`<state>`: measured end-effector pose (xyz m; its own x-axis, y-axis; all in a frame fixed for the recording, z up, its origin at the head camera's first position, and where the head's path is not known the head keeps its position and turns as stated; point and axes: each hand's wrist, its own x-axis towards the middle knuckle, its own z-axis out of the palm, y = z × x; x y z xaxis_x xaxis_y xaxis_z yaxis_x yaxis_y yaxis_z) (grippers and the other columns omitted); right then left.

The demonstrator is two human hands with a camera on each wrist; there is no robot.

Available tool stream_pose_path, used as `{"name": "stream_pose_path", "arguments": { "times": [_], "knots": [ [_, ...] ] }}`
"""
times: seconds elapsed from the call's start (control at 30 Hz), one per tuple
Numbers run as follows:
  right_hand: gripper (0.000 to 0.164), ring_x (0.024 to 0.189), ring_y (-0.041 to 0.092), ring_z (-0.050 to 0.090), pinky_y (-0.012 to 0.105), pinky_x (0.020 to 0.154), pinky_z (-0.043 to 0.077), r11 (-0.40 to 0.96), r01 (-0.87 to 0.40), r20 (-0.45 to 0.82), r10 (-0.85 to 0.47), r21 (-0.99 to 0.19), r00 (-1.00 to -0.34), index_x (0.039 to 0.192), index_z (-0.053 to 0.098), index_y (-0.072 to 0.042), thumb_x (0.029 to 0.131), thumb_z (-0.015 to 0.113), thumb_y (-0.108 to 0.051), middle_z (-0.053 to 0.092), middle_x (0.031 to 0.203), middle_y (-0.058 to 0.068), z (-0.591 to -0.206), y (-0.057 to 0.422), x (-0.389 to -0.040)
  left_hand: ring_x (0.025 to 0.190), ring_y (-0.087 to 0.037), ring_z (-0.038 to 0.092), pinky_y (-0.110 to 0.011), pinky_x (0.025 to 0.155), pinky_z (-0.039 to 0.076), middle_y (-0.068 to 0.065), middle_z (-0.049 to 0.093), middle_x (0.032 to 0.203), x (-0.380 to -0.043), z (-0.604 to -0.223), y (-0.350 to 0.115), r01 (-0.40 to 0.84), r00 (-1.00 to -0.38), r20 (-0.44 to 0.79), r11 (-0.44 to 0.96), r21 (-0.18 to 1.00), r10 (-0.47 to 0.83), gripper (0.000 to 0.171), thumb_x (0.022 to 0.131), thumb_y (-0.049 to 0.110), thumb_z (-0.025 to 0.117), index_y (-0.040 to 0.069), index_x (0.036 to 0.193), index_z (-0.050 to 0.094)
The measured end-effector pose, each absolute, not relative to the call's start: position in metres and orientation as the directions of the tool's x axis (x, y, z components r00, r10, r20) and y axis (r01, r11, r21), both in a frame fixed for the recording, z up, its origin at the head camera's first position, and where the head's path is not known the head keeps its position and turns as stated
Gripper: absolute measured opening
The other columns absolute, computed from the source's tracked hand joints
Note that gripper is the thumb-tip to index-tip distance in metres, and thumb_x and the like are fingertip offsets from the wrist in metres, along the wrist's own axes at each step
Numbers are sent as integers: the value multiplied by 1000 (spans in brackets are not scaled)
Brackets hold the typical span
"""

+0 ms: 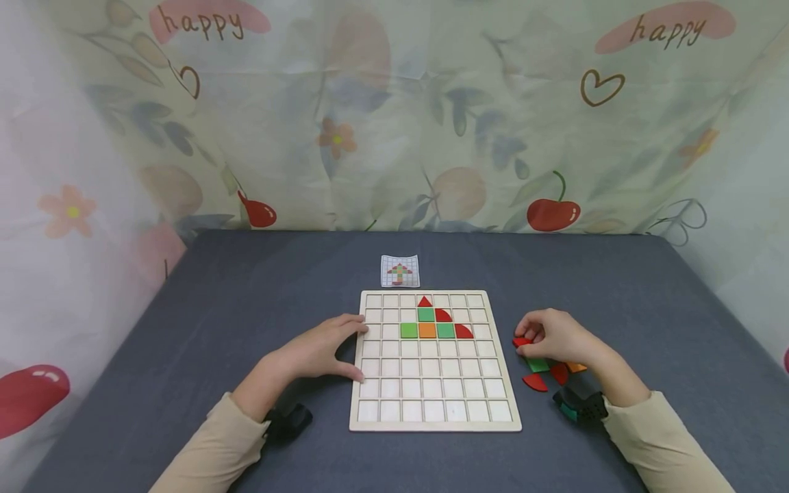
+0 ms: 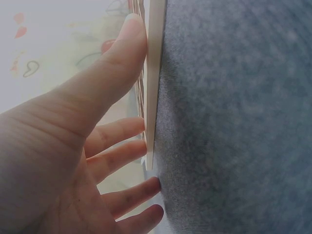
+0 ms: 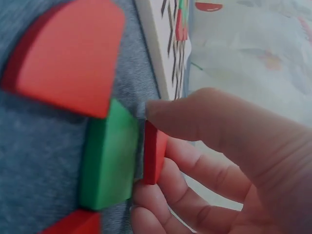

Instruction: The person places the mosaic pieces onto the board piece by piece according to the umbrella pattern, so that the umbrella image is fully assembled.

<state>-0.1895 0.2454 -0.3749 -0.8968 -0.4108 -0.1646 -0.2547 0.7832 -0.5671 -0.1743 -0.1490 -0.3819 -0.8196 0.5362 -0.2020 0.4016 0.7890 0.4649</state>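
Note:
A pale gridded board (image 1: 431, 390) lies on the dark cloth. Its upper rows hold a red triangle (image 1: 424, 301), several green squares (image 1: 409, 331), an orange square (image 1: 427, 331) and two red quarter circles (image 1: 464, 332). At the board's left edge, my left hand (image 1: 317, 348) rests with thumb and fingers spread, thumb (image 2: 114, 63) touching the rim. Right of the board, my right hand (image 1: 557, 335) pinches a red block (image 3: 154, 152) between thumb and fingers; its full shape is partly hidden. Beneath that hand lie a green block (image 3: 111, 156) and a red quarter circle (image 1: 535, 383).
Behind the board lies a small card (image 1: 400, 271) with a printed grid and a coloured block figure. Another red piece (image 1: 559, 373) and an orange piece (image 1: 577, 367) lie by the right wrist. A patterned curtain (image 1: 394, 137) hangs behind the table (image 1: 277, 274).

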Motion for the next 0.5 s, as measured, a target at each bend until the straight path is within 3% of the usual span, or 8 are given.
{"name": "stream_pose_path", "arguments": {
  "times": [0.5],
  "knots": [
    [17,76,15,57,26,66,49,786,-286,-47,-370,-548,-928,93,68,-6,79,72,-16,65,87,6,-366,231,-190,136,-30,35,-46,110,31,-13,37,147,-175,-383,-149,403,-822,-195,788,464,535,79,72,45,77,7,134,47]
  ]
}}
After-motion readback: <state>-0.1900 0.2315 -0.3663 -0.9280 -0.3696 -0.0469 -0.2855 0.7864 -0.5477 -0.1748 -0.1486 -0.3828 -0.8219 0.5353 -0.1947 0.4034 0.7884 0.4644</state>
